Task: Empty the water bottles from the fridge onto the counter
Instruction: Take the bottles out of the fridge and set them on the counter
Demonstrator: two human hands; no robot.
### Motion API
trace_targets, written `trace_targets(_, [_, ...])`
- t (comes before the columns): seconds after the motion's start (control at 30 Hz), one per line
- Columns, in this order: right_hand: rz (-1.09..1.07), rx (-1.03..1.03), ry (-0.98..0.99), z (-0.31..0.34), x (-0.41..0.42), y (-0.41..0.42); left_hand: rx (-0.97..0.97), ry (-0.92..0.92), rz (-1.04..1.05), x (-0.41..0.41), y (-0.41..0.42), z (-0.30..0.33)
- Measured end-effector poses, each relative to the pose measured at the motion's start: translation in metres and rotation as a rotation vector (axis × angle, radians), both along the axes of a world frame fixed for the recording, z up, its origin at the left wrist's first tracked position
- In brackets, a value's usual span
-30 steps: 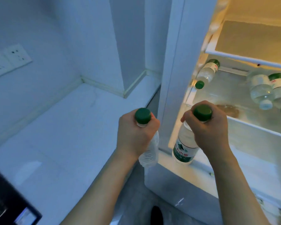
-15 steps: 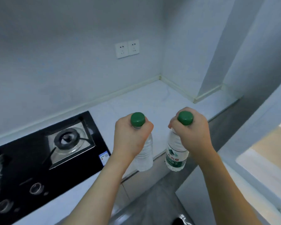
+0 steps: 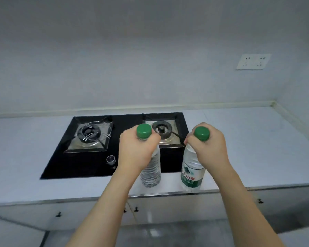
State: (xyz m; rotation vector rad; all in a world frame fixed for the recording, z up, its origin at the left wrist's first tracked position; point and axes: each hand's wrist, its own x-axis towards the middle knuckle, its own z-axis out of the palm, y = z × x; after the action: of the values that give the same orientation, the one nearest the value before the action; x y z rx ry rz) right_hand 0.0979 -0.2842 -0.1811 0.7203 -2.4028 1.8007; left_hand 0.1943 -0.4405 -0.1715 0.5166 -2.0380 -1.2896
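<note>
My left hand (image 3: 136, 151) grips the neck of a clear, green-capped water bottle (image 3: 151, 173) that has no label showing. In my right hand (image 3: 210, 148) is a second green-capped water bottle (image 3: 192, 172) with a green and white label, also held by the neck. Both bottles hang upright over the front strip of the pale counter (image 3: 253, 157), their bases near its surface close to the front edge. I cannot tell whether they touch it. The fridge is out of view.
A black two-burner gas hob (image 3: 89, 157) is set into the counter directly behind the bottles, with a knob (image 3: 111, 159) at its front. White cabinet doors with small dark handles (image 3: 58, 214) run below the counter. A wall socket (image 3: 252, 61) sits at upper right.
My view has swung left from the open fridge to the counter and hob. Both hands have carried their bottles along, and the bottles now hang over the counter's front edge.
</note>
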Motion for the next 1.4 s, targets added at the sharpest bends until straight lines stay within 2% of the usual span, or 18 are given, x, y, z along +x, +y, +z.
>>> trace_targets(0.37, [0.318, -0.014, 0.023, 0.017, 0.074, -0.154, 0.068, 0.068, 0.358, 0.118, -0.112, 0.006])
trace_targets(0.73, [0.594, -0.035, 0.004, 0.009, 0.121, -0.310, 0.049, 0.009, 0.605, 0.186, -0.223, 0.003])
trace_targets(1.07, [0.686, -0.049, -0.071, 0.003, 0.146, -0.478, 0.084, -0.088, 0.726, 0.215, -0.369, 0.002])
trace_targets(1.4, [0.771, -0.025, -0.053, 0.005, 0.193, -0.568, 0.129, -0.015, 0.844, 0.272, -0.448, 0.005])
